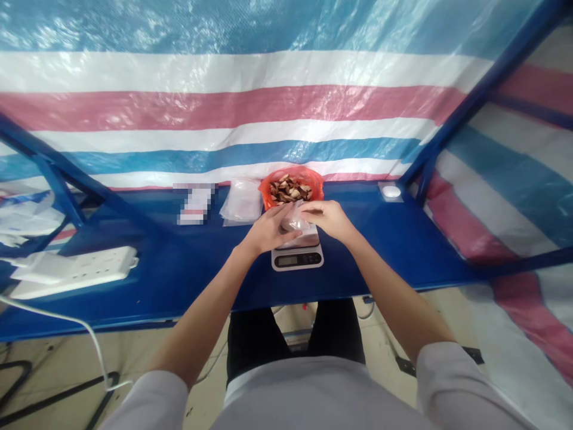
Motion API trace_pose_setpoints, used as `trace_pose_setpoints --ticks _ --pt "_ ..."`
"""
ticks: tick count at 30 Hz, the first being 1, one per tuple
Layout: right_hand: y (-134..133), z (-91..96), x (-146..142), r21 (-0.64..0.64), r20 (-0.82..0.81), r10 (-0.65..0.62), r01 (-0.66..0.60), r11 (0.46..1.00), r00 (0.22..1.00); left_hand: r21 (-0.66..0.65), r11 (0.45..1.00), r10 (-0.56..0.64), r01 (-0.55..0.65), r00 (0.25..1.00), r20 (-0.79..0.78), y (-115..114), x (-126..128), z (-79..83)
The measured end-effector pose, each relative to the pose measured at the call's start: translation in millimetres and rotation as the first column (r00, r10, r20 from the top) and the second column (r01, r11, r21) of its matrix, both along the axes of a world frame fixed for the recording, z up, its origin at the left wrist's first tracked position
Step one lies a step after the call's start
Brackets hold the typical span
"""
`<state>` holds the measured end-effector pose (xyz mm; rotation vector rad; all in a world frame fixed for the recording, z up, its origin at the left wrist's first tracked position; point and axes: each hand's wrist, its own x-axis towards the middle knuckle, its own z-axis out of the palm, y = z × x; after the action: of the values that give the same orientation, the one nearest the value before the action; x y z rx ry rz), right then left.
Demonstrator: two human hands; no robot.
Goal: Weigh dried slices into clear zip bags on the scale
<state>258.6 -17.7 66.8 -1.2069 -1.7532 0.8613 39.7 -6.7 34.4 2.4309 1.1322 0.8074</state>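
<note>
Plastic bag (293, 218), between left hand (268, 229), right hand (323, 218)

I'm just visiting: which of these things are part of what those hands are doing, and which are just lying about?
In use:
- left hand
- right hand
- clear plastic bag between them
- digital scale
- orange-red container
- brown pieces

Lying about:
- stacked clear bags
- white power strip
- white round device
- blurred packet

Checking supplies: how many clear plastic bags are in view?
2 at least: one bag between the left hand and right hand over the digital scale, another left of the orange-red container. That other may be a stack hiding more.
</note>
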Motion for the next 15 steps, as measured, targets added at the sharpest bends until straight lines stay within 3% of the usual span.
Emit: trace_pose_setpoints --ticks 8,12,15 --pt "7.5 31.1 -32.9 0.064 0.007 0.122 -0.122 0.990 0.993 -0.038 0.999 0.011 -0.002 0.970 0.242 16.4 -6.8 7.6" --pt "13.6 29.2 -31.8 0.047 -0.140 0.207 -0.202 0.978 0.968 -0.061 0.996 0.079 -0.062 0.938 0.337 18.7 -15.4 6.0" --pt "26.7 18.6 -20.0 0.027 -0.202 0.147 -0.144 0.989 0.968 -0.114 0.987 0.147 -0.111 0.910 0.389 18.8 -24.1 5.4"
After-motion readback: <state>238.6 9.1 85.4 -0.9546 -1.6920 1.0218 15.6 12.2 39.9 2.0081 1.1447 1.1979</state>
